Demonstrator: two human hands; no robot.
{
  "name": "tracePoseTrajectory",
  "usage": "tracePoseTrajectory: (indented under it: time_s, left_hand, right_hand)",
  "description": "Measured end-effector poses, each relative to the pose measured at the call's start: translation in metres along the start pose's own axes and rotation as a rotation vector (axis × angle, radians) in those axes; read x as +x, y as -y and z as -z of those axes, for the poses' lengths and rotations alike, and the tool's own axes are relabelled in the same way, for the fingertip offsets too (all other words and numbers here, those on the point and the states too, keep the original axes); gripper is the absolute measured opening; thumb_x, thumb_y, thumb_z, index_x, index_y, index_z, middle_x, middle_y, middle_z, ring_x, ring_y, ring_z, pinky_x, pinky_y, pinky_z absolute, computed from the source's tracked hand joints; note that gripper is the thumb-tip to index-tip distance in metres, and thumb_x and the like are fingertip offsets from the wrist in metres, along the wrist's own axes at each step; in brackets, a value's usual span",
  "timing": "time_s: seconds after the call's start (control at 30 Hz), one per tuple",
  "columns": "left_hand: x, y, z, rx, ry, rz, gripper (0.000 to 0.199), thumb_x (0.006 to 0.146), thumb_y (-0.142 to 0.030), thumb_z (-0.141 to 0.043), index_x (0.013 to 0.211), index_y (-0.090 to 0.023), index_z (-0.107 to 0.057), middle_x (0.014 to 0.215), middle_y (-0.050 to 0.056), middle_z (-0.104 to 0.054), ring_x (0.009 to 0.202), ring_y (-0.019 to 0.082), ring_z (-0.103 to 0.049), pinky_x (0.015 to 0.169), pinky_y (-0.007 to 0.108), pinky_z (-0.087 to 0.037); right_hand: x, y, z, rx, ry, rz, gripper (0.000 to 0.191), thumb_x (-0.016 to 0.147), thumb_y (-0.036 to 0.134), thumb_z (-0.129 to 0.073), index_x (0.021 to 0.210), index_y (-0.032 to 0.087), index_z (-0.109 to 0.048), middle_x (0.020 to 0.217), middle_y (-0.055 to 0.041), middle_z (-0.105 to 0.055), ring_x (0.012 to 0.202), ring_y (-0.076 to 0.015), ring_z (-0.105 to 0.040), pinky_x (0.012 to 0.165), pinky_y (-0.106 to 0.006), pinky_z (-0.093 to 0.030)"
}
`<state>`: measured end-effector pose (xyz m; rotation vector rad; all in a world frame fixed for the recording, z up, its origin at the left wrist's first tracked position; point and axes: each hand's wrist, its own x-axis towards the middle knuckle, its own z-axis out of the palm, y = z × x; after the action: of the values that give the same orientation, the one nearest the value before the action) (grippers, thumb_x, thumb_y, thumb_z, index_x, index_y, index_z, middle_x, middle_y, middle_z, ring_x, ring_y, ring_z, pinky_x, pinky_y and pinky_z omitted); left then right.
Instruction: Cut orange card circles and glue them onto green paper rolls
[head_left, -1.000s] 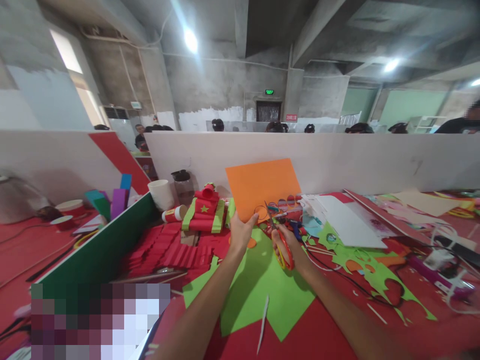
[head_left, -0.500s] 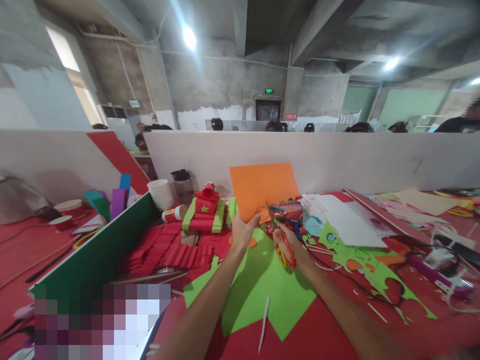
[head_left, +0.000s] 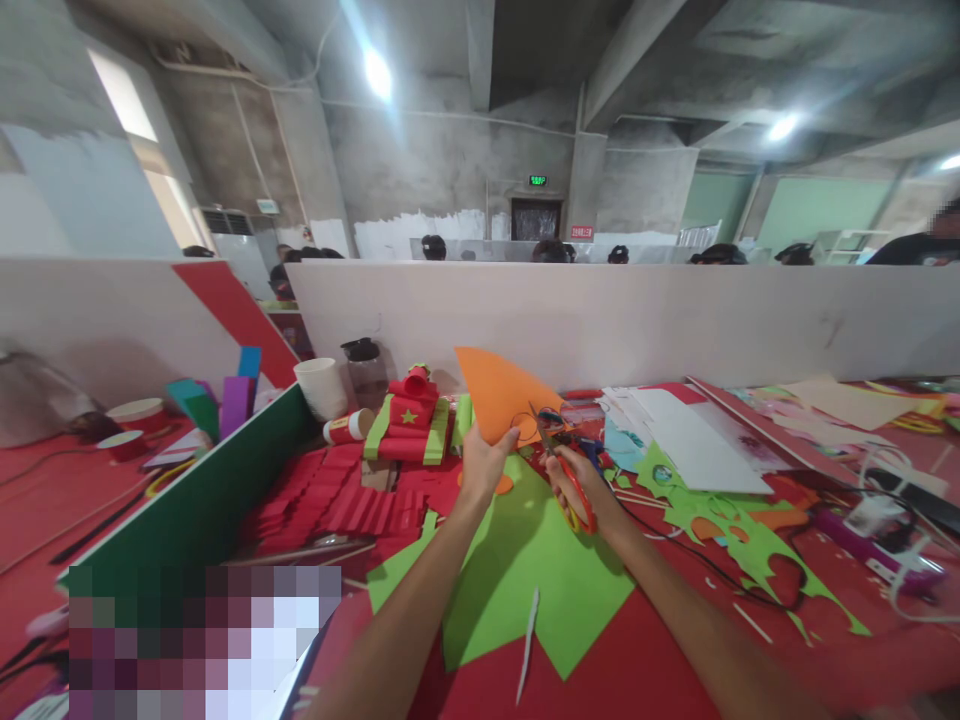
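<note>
Far left of the green sheet [head_left: 540, 560]: two cups [head_left: 122, 447], then a purple block [head_left: 237, 405] among blue and green ones. Green board [head_left: 202, 500] stands slantwise, left of the green sheet and apart from it. Between that board and the green sheet, red strips [head_left: 322, 500] lie packed in rows on the red counter [head_left: 637, 680]. Beyond the green sheet, to its far left: white cup [head_left: 321, 390], dark-lidded bottle [head_left: 365, 370], then a red model [head_left: 409, 415] with a yellow-green star and side bands.

Left hand [head_left: 486, 462] above the green sheet's far edge, thumb and fingers closed, pinching the orange sheet [head_left: 499, 390] by its lower part. Orange sheet is held up beyond the green sheet, bowed, its top edge sloping down rightward; circle outline near its lower edge. White strip [head_left: 529, 640] lies partly on the green sheet, near end past its notched edge.

Right hand [head_left: 592, 478] above the green sheet's far right edge, fingers curled round the handles of the scissors [head_left: 577, 495]; blades at the orange sheet, beside the circle. Blade gap too small to tell.

Right of the green sheet: green scraps [head_left: 720, 540] with round holes; white sheets [head_left: 697, 440] behind them. Far right of it, a purple power strip [head_left: 877, 550].
</note>
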<state>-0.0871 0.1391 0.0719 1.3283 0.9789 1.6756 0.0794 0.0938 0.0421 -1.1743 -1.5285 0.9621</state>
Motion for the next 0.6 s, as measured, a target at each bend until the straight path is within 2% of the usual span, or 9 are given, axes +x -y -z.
tracePoseTrajectory:
  time_s: [0.23,0.6]
  left_hand:
    - [0.0030,0.0021,0.0016,-0.018,0.017,-0.009,0.046,0.067,-0.028,-0.079,0.109,-0.012,-0.066,0.109,0.014,-0.073,0.100,0.028,-0.069,0.092,0.040,-0.054]
    - [0.0001,-0.0034,0.0001,-0.008,0.018,-0.017,0.037,0.069,-0.027,-0.077,0.101,-0.012,-0.066,0.108,0.013,-0.074,0.098,0.026,-0.070,0.091,0.040,-0.055]
  right_hand:
    - [-0.0011,0.0001,-0.0008,-0.002,-0.004,0.001,0.042,0.085,0.063,-0.057,0.092,0.022,-0.053,0.057,0.0063,-0.048,0.037,-0.0082,-0.043,0.034,-0.018,-0.037]
    - [0.0000,-0.0024,-0.0031,0.024,-0.013,0.009,0.041,0.084,0.061,-0.059,0.090,0.021,-0.054,0.055,0.0073,-0.047,0.035,-0.0072,-0.041,0.032,-0.017,-0.034]
